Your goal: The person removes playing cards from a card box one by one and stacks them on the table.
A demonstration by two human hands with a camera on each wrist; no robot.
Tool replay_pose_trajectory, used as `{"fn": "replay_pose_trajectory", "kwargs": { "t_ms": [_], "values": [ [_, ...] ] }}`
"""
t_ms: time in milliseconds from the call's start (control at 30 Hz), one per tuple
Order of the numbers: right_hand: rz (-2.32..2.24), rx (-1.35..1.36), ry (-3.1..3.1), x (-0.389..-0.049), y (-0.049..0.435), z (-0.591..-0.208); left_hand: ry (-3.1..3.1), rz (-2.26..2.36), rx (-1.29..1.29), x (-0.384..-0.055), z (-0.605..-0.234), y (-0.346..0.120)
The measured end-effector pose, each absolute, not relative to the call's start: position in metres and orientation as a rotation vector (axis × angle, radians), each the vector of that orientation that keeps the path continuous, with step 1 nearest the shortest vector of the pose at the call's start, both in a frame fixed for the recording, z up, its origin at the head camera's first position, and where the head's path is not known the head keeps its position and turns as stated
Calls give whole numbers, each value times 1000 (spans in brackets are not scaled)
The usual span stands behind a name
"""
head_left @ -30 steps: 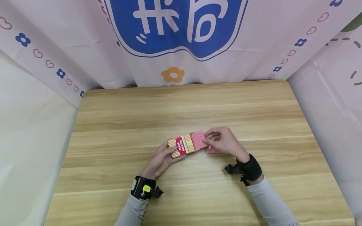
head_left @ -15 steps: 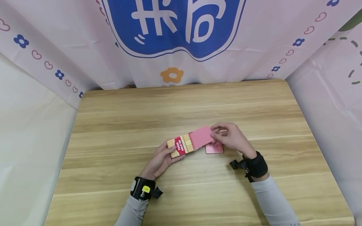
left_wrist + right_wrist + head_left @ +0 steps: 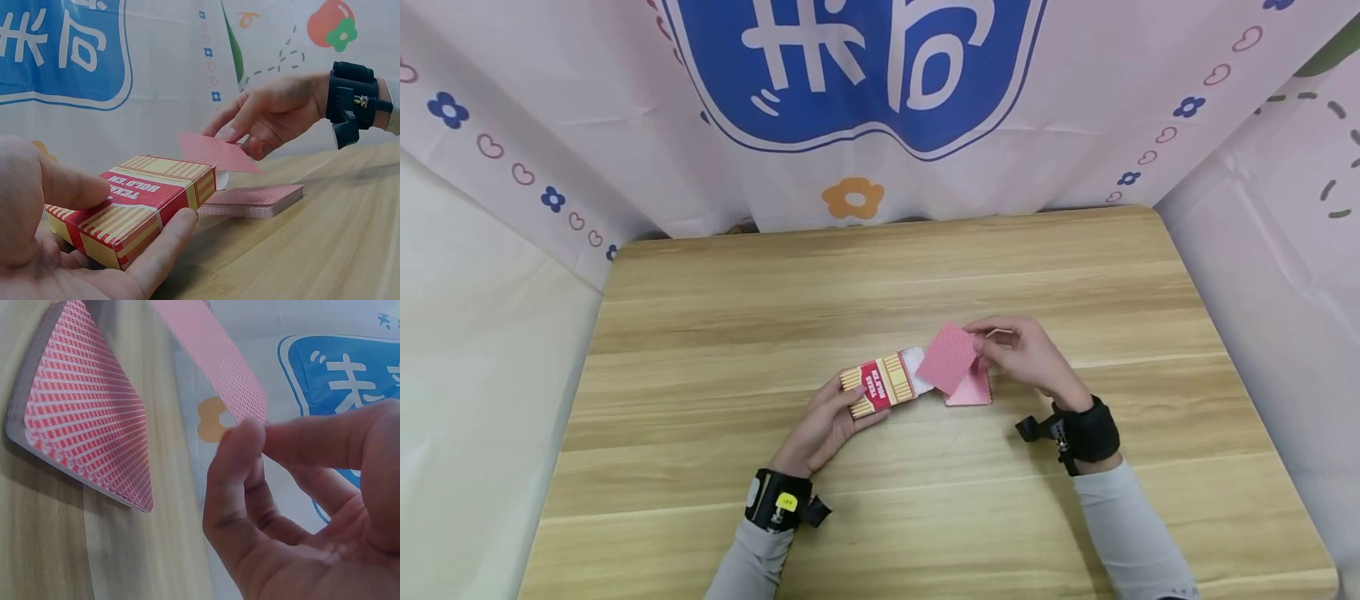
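Note:
My left hand (image 3: 829,417) grips a red and yellow striped card box (image 3: 880,385) (image 3: 134,201), thumb on top and fingers under it, just above the wooden table (image 3: 775,283). Its open white flap (image 3: 916,361) faces right. My right hand (image 3: 1026,354) (image 3: 269,115) pinches one red-backed card (image 3: 950,357) (image 3: 215,152) (image 3: 209,359) between thumb and fingers, clear of the box and held in the air. Below that card a stack of red-backed cards (image 3: 970,390) (image 3: 253,200) (image 3: 87,425) lies face down on the table.
A pink printed curtain (image 3: 865,100) with a blue logo hangs behind the table's far edge. Pale cloth walls (image 3: 482,350) stand close on the left and right. Both wrists carry black camera bands (image 3: 778,502).
The right hand has drawn the card fully out of the box and lifted it up and to the right, uncovering the stack. The left hand and the box have stayed put.

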State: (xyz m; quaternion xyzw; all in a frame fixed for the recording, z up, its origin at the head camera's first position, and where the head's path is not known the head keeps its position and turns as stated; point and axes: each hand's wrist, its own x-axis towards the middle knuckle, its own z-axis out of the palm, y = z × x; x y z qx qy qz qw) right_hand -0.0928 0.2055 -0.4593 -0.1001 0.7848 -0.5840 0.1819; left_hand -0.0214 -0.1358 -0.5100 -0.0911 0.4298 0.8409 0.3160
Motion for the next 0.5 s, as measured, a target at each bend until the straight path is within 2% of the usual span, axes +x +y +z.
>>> {"fn": "replay_pose_trajectory", "kwargs": {
  "t_ms": [500],
  "values": [
    [-1633, -221, 2161, -99, 217, -466, 1137, 2212, -247, -22, -509, -135]
  ]
}}
